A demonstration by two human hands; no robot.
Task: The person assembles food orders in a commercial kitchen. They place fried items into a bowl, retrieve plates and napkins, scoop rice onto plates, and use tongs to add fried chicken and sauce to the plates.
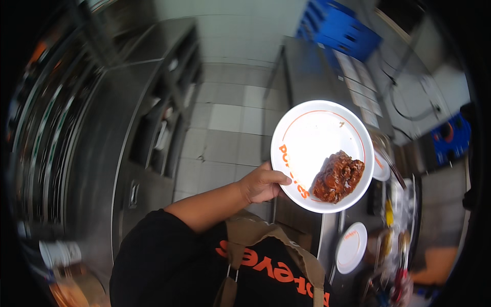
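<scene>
My left hand (266, 183) grips the lower left rim of a round white plate (317, 135), thumb on top and the other fingers underneath. An orange line and orange print run round the plate's edge. On its lower right part lies a heap of glazed, reddish-brown chicken (338, 177), with a few crumbs near the upper rim. The plate is held up in front of me, above the counter's edge and the floor. I cannot make out my right hand in the picture.
A second white plate (352, 247) lies on the counter at right, near clear containers (386, 245); another (381, 166) is partly hidden behind the held plate. Blue crates (340, 30) stand at the far right. A steel cabinet (146, 128) lines the left, beyond a tiled floor (225, 117).
</scene>
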